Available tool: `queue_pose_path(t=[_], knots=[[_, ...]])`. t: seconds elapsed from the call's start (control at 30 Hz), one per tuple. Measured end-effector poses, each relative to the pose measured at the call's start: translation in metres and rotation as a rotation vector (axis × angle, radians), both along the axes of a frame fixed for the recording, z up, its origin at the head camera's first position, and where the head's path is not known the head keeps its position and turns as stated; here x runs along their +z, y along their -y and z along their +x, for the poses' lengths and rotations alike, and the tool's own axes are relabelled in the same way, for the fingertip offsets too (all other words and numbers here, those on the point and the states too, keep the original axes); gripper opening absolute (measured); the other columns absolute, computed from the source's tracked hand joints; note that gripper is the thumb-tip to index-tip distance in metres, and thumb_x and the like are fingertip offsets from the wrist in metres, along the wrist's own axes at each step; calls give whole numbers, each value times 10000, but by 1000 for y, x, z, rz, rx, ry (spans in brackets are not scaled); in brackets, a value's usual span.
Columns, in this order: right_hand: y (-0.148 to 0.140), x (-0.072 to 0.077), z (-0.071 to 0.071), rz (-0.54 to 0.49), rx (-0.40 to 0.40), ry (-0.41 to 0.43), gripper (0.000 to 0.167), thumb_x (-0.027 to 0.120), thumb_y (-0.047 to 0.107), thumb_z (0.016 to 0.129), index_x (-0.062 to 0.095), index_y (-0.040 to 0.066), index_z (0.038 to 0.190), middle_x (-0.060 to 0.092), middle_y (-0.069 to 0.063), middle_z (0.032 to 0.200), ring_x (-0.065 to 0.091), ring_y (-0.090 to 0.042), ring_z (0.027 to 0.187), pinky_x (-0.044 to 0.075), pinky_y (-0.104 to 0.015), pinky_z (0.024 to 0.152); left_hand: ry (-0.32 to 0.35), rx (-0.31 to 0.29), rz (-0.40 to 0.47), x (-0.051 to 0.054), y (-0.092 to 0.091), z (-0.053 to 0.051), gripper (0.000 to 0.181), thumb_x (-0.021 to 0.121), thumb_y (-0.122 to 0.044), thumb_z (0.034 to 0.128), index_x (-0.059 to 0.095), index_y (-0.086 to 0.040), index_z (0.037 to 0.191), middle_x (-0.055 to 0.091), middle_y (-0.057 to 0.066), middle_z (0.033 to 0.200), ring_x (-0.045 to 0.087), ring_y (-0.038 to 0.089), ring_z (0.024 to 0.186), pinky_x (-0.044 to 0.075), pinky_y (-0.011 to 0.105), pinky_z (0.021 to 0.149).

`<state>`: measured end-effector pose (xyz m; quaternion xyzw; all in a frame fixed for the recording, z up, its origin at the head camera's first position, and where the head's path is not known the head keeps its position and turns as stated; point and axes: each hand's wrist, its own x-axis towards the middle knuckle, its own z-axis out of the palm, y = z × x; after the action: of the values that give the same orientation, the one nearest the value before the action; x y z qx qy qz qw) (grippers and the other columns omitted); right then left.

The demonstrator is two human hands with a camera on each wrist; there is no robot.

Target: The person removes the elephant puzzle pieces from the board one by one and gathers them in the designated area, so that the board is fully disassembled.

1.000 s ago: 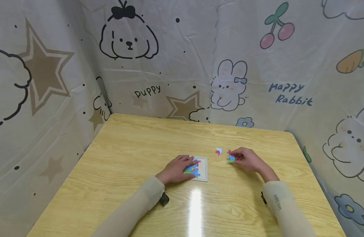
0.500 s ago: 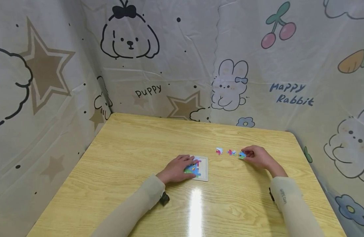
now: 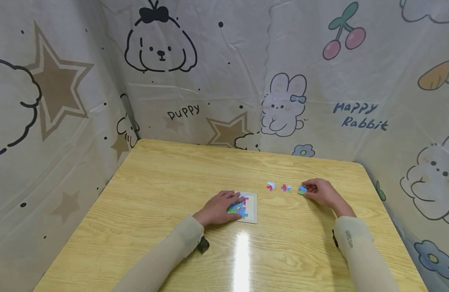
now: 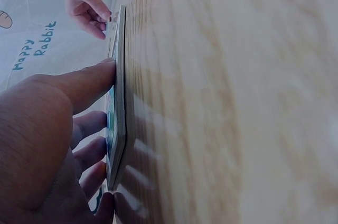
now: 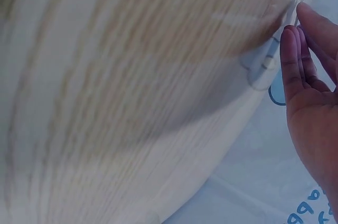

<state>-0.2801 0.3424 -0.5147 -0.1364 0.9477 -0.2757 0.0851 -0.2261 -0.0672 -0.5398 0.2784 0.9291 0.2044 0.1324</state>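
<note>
- Looking more than half built, by my judgement, the jigsaw [image 3: 239,208] is filling the left and middle of its tray [image 3: 251,209]; a strip along the tray's right edge is showing bare.
- Left to fit, it seems, are the loose bits forming a row between the tray and the far right corner of the desk [image 3: 173,170]: a white-and-pink piece [image 3: 270,185], a red-and-blue piece [image 3: 284,187], which may be two bits lying together, and a blue-and-green piece [image 3: 302,190].
- The jigsaw is showing mostly blue, with green and touches of red; its pale tray is lying flat near the desk's middle.
- The left hand [image 3: 217,209] is resting with loosely spread fingers over the tray's left side, covering part of the jigsaw.
- The right hand [image 3: 321,192] is pinching the blue-and-green piece between thumb and fingertips.
</note>
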Motion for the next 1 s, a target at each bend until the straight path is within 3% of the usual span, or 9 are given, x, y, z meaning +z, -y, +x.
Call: queue_pose_path(t=[0.57, 1.0], knots=[[3, -4, -3, -7, -22, 7, 358, 742, 8, 928, 679, -95, 1265, 687, -188, 1089, 604, -217, 917, 524, -355, 804, 11, -1, 10, 2, 0, 0, 686, 626, -530, 1001, 421, -267, 1600, 365, 35, 1677, 300, 288, 1560, 288, 523, 1251], [1, -4, -3, -15, -22, 18, 356, 730, 2, 934, 681, -78, 1277, 668, -202, 1119, 626, -249, 951, 529, -387, 834, 15, 3, 18, 2, 1, 0, 688, 625, -539, 997, 427, -268, 1597, 369, 33, 1675, 302, 285, 1559, 292, 525, 1249]])
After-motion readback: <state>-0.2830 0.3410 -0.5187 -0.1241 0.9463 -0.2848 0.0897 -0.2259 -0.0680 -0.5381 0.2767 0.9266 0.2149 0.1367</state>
